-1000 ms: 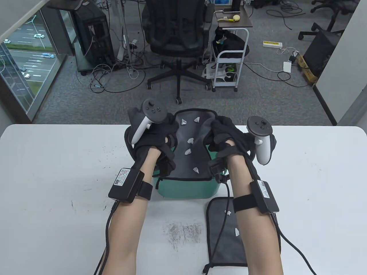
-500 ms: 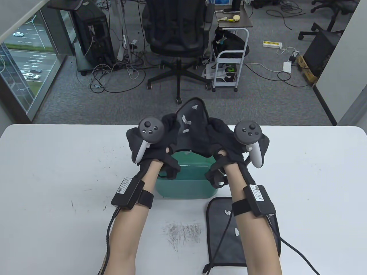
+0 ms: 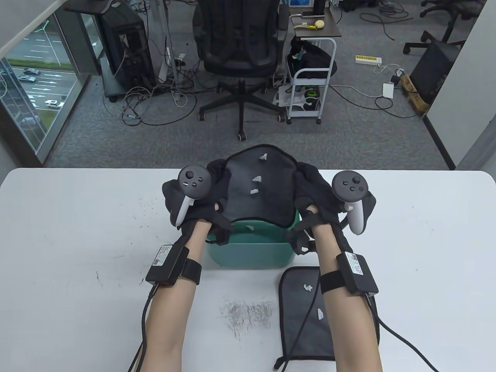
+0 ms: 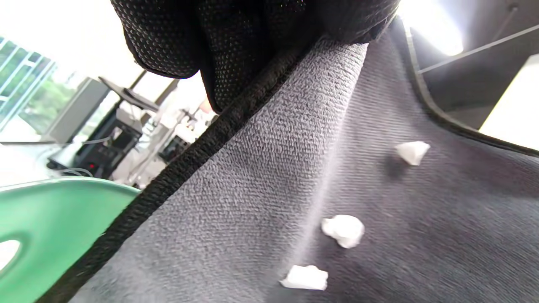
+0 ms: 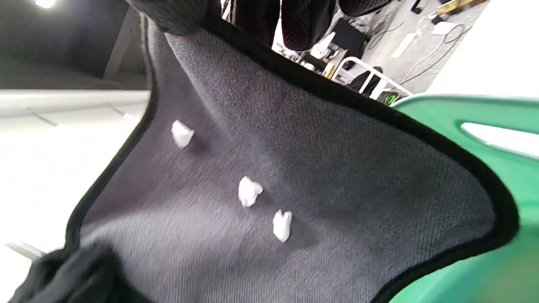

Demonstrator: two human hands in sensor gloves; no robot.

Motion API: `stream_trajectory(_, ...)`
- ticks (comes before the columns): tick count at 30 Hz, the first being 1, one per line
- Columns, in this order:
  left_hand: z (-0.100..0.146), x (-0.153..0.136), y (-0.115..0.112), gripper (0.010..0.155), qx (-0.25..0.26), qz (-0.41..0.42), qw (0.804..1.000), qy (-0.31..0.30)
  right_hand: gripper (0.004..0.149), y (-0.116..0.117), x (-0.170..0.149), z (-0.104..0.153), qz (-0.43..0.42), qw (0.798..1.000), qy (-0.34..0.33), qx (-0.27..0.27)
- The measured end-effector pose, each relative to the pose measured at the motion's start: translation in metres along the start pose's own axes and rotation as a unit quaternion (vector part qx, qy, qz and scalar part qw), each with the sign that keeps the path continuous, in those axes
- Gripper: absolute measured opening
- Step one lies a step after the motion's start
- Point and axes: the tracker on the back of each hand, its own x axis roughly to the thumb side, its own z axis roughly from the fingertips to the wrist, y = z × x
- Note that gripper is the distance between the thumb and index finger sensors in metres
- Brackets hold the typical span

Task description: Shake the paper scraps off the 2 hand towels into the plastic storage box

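Observation:
A grey hand towel (image 3: 259,201) with black edging is held stretched and tilted over the green plastic storage box (image 3: 250,254). My left hand (image 3: 211,190) grips its left edge and my right hand (image 3: 310,190) grips its right edge. Three white paper scraps (image 3: 256,179) cling to the raised cloth, also seen as scraps (image 4: 343,230) in the left wrist view and scraps (image 5: 249,191) in the right wrist view. One scrap (image 3: 250,228) lies inside the box. The second towel (image 3: 306,321) lies flat on the table under my right forearm, with two scraps (image 3: 308,288) on it.
The white table (image 3: 77,240) carries dark scuff marks (image 3: 246,314) in front of the box. Past the table's far edge stand an office chair (image 3: 240,54) and a small white cart (image 3: 312,89) among floor cables.
The towel, bunched up into a peak half a second ago, is pulled flat again between my hands, which moved apart. Fewer scraps sit on it than a second ago; one now lies in the box.

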Motion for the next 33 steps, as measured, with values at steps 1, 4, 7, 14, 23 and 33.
stream_trajectory(1, -0.001, -0.003, 0.001, 0.041, 0.0, -0.002, 1.0, 0.003, 0.038, -0.002, -0.003, -0.001, -0.002, 1.0, 0.005, -0.006)
stream_trajectory(4, -0.003, -0.007, 0.002, 0.042, -0.006, -0.009, 1.0, 0.01, 0.038, -0.008, -0.012, -0.003, -0.008, 1.0, 0.019, -0.018)
stream_trajectory(7, -0.004, -0.009, 0.002, 0.042, -0.011, -0.013, 1.0, 0.015, 0.037, -0.01, -0.016, -0.003, 0.004, 0.999, 0.023, -0.025)
stream_trajectory(14, -0.003, -0.01, 0.006, 0.041, -0.011, -0.033, 0.999, 0.028, 0.037, -0.014, -0.014, 0.0, 0.022, 0.999, 0.019, -0.035)
stream_trajectory(23, 0.001, 0.003, 0.0, 0.041, -0.049, -0.018, 0.999, 0.007, 0.037, 0.001, -0.004, 0.004, 0.016, 1.0, -0.012, -0.003)
stream_trajectory(33, 0.009, 0.026, -0.01, 0.041, -0.06, -0.025, 0.997, -0.047, 0.038, 0.03, 0.016, 0.007, 0.061, 0.996, -0.058, 0.043)
